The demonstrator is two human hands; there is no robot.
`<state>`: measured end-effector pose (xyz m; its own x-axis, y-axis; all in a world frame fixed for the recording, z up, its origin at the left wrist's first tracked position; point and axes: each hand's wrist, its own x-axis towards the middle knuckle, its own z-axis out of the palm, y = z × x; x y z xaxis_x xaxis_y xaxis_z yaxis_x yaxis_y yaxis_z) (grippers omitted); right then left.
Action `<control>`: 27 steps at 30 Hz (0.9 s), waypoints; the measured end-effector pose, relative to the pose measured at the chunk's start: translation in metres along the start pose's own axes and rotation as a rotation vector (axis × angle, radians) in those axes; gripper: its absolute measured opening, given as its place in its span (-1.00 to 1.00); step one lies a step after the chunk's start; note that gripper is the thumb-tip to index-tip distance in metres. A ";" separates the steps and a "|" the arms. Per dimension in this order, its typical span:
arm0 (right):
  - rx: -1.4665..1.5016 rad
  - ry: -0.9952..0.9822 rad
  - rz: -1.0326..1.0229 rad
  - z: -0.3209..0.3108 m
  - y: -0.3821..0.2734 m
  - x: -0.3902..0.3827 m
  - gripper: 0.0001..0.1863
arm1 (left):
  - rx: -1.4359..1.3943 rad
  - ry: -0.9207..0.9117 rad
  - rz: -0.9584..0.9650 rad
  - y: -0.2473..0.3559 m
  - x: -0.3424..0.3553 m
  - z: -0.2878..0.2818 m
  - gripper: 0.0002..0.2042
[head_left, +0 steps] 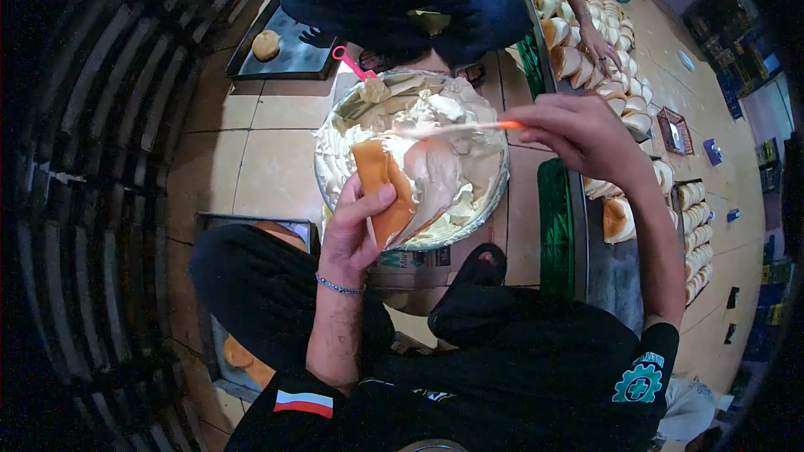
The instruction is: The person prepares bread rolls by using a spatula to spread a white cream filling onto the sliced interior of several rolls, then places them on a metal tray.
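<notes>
Between the thumb and fingers of my left hand (353,224) is a split bread bun (387,186), tilted over a wide round bowl (501,188). White cream (444,107) fills much of the bowl and coats its sides. Some pale cream shows along the bun's opened side. My right hand (582,130) is closed round the orange handle of a thin spreader (465,128). Its blade, smeared by motion, reaches left over the cream near the bun's top. A pink-handled tool (353,62) rests at the bowl's far left rim.
Opposite me sits another person (410,8), one hand (601,48) among rows of cream-filled buns (624,88) on the right. A green crate edge (554,226) borders that side. A dark tray (289,59) holds one bun at far left. Stacked dark racks (109,201) stand left.
</notes>
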<state>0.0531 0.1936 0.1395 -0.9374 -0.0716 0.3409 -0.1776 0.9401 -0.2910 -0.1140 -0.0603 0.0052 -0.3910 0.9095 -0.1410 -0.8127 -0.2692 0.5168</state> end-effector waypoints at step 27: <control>0.117 0.146 0.327 0.088 -0.042 -0.054 -0.70 | -0.370 0.172 0.164 0.001 0.014 -0.010 -0.55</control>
<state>0.0842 0.1289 0.0543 -0.8994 0.2818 0.3342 0.0829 0.8605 -0.5027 -0.1248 -0.0507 -0.0046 -0.5684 0.7878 -0.2374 -0.8218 -0.5292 0.2113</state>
